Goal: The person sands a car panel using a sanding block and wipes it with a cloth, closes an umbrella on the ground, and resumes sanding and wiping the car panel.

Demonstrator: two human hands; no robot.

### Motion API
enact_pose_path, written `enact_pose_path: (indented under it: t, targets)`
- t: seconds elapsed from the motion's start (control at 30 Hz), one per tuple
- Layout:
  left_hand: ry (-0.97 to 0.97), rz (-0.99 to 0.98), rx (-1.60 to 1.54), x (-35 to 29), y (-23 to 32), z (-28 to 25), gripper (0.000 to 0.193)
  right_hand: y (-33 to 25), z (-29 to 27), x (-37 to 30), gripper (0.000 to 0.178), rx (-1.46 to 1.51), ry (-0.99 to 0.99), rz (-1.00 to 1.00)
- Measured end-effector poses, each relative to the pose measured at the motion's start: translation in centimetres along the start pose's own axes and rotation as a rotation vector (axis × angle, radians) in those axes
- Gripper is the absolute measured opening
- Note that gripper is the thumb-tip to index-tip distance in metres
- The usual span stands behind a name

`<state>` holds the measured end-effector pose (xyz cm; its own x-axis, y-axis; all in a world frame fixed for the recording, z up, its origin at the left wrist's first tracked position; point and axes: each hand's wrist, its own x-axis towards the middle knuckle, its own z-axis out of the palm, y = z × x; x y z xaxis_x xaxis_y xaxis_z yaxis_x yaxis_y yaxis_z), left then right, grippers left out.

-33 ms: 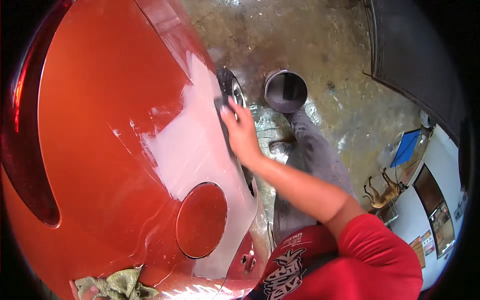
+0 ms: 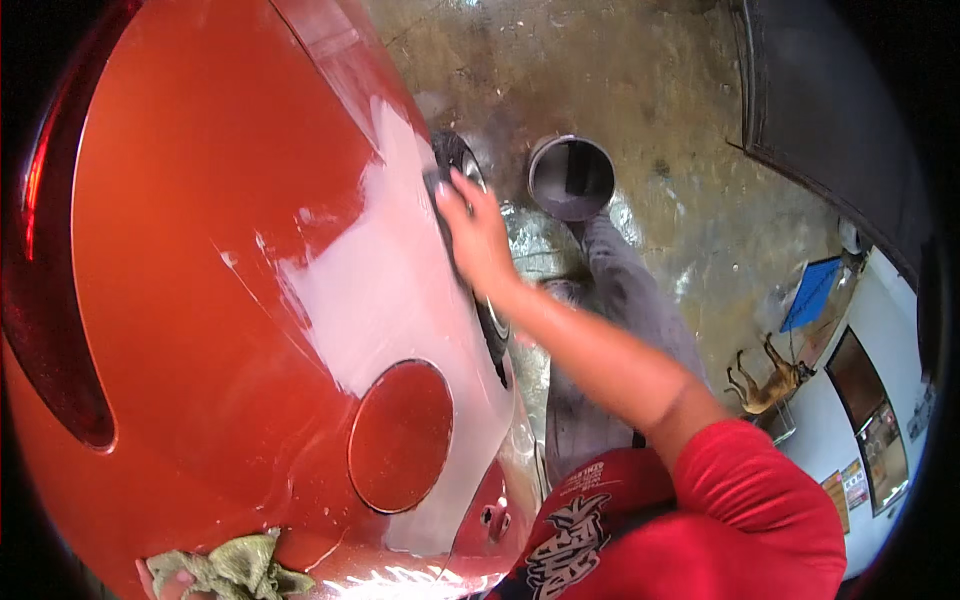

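My right hand (image 2: 478, 235) grips a dark, flat sanding pad (image 2: 437, 190) with the fingers bent over it. It presses the pad against the edge of the wheel arch, beside a pale pinkish-grey patch (image 2: 375, 285) on the orange-red car body (image 2: 220, 170). The pad's full shape is partly covered by the hand. At the lower left, my left hand (image 2: 170, 583) is on a crumpled, wet-looking greenish cloth (image 2: 240, 568) lying on the car. Only some of its fingers show. A round fuel flap (image 2: 400, 435) sits nearer than the patch.
A bucket (image 2: 570, 178) with dark liquid stands on the wet floor (image 2: 660, 110), beyond my leg. The car's wheel (image 2: 458, 155) lies under the arch. Farther right are a brown dog (image 2: 770, 385), a blue panel (image 2: 811, 295) and a dark vehicle or panel (image 2: 840, 130).
My right hand and the pad have slid slightly farther away along the wheel arch edge. The left hand stays at the cloth.
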<state>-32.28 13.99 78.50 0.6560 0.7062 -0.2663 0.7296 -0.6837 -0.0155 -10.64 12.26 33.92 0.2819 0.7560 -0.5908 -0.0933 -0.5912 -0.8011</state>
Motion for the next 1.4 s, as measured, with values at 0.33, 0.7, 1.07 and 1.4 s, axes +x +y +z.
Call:
enact_pose_path:
  t: [0.33, 0.7, 1.07, 1.4]
  targets:
    - [-0.038, -0.019, -0.005, -0.3, 0.0, 0.2, 0.048, 2.0, -1.8, -7.4, 0.053, 0.038, -0.064, -0.093]
    - [-0.059, -0.016, -0.008, 0.3, -0.1, 0.7, 0.048, 2.2, -2.4, -9.6, 0.054, 0.061, -0.044, 0.018]
    - [-0.079, 0.013, 0.007, 1.1, 0.1, 1.0, 0.048, 2.5, -1.4, 0.3, 0.063, 0.369, -0.211, 0.326]
    - [-0.081, 0.041, 0.031, 0.6, 0.7, 0.1, 0.049, 3.8, -2.1, -3.0, 0.06, 0.167, -0.112, 0.23]
